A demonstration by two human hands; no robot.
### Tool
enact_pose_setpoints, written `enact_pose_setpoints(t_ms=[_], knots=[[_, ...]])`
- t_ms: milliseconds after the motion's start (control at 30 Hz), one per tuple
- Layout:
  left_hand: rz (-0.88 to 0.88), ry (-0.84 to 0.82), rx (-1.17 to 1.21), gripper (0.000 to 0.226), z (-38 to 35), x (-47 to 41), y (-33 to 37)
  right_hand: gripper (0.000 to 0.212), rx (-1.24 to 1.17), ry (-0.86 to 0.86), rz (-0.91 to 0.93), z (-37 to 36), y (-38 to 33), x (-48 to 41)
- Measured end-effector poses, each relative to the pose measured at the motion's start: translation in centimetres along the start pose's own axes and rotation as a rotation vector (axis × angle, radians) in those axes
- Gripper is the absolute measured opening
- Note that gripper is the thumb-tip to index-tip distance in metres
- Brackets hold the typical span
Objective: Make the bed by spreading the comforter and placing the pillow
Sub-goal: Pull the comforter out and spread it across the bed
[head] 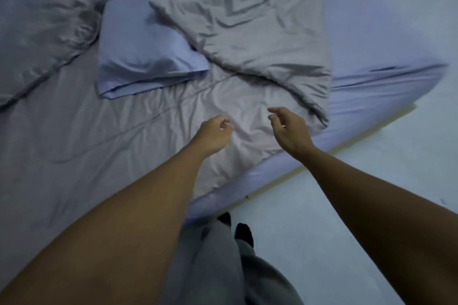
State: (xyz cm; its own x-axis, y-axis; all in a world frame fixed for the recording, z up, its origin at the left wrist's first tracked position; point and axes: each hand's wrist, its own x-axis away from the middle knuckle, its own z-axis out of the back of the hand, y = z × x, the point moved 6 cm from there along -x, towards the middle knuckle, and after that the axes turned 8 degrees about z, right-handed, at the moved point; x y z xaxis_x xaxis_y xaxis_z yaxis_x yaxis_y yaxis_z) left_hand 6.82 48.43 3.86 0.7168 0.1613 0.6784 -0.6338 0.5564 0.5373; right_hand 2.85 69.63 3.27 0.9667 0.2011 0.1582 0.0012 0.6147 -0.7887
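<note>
Two hands half-curled, holding nothing | left hand (215,132), right hand (288,129) | over comforter (148,136)

Plain grey comforter (247,32), pale lavender-blue pillow (143,49) and sheet (371,57) — grey trousers (210,255), black socks (244,233).

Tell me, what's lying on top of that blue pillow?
A folded-over flap of the grey comforter covers the blue pillow's right side and far end. Its near, left part is bare. How far the pillow runs beneath the flap is hidden.
</note>
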Motion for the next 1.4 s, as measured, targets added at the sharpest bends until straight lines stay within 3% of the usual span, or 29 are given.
enact_pose_setpoints(t_ms=[233, 367, 500, 900, 1067, 1400], knots=[[-0.066, -0.020, -0.041, 0.038, -7.7, -6.9, 13.7, 0.030, 0.078, 0.022, -0.100, 12.0, 8.6, -4.5], [-0.016, -0.051, 0.023, 0.036, -11.1, -12.1, 19.4, 0.028, 0.091, -0.027, -0.128, 16.1, 12.7, -9.1], [0.044, 0.025, 0.116, 0.032, -11.4, -16.6, 23.1, 0.027, 0.089, -0.083, -0.073, 18.8, 14.2, -16.0], [0.324, 0.279, 0.351, 0.034, -8.8, -23.5, 25.0, 0.031, 0.162, -0.418, 0.208, 18.8, 12.5, -31.7], [0.433, 0.500, 0.538, 0.034, -6.5, -26.1, 25.4, 0.034, 0.166, -0.564, 0.404, 17.1, 9.8, -38.3], [0.531, 0.772, 0.595, 0.054, -0.4, -34.2, 22.1, 0.043, 0.277, -0.523, 0.735, 8.8, 5.2, -50.5]])
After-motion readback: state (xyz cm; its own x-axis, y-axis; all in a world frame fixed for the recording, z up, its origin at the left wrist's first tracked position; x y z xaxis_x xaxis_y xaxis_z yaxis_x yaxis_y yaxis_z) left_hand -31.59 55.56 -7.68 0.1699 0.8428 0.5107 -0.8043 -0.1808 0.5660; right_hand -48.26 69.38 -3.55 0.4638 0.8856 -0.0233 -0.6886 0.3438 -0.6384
